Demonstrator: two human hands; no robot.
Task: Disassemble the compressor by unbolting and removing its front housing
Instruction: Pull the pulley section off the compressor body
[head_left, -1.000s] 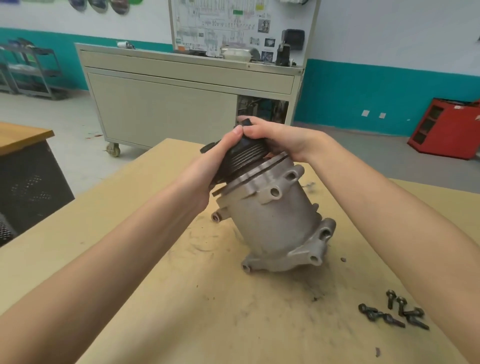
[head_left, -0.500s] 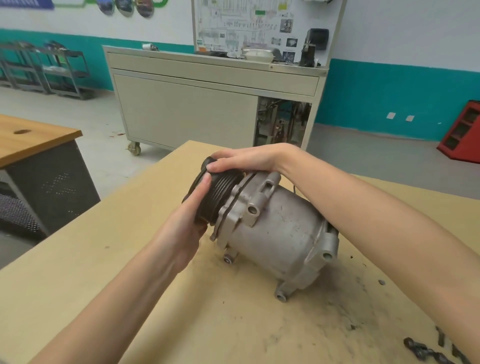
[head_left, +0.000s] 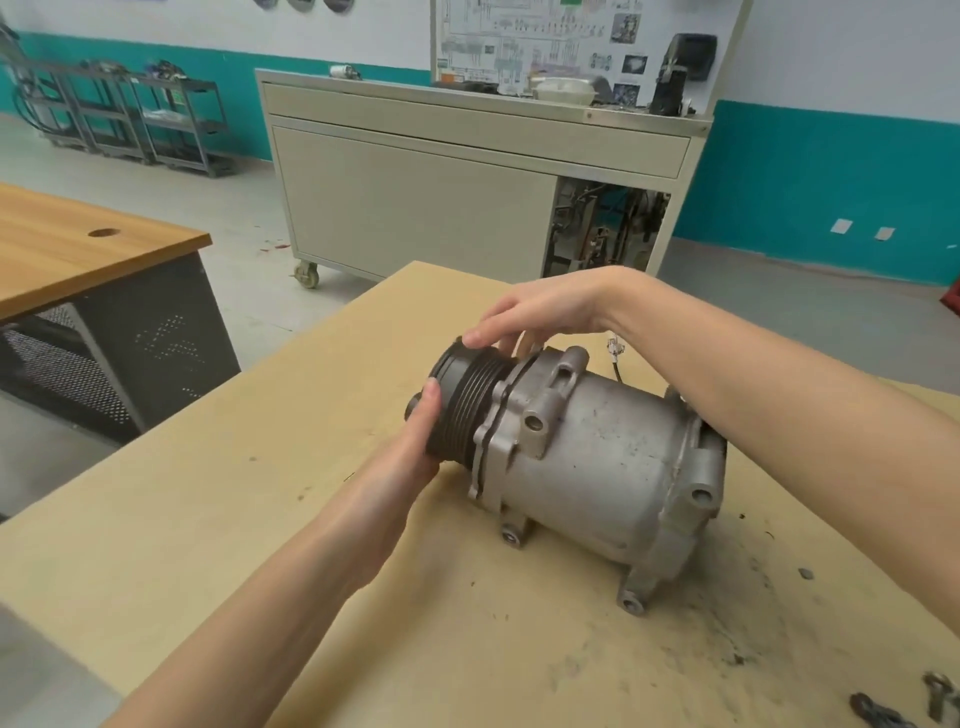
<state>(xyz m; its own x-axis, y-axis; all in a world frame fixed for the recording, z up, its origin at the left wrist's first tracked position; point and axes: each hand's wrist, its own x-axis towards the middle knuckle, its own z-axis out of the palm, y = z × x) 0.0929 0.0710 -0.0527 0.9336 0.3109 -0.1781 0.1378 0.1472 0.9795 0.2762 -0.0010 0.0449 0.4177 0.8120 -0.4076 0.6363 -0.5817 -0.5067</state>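
1. Nearest us, at the right corner of the desk (head_left: 260, 519), loose bolts (head_left: 883, 714) lie among dark grime, well apart from the compressor (head_left: 597, 467).
2. A second ago the compressor stood tilted on its rear lugs. Now it lies on its side on the desk, right of centre, with the pulley (head_left: 467, 410) pointing left and away.
3. Our left hand (head_left: 415, 452) holds the pulley's near side, thumb along the grooves and fingers curled round its front, as it did before.
4. The front housing (head_left: 511, 426) sits against the body, just right of the pulley.
5. Our right hand (head_left: 545, 309), which gripped the pulley top half a second ago, has loosened. Its fingers (head_left: 483, 332) are nearly straight, and only the tips touch the rim.
6. Bare desk runs left of the pulley to the left edge, and the far corner lies just beyond the right hand.
7. Open floor separates the desk from a wheeled cabinet (head_left: 415, 208). A wooden-topped table (head_left: 78, 249) stands to the left.
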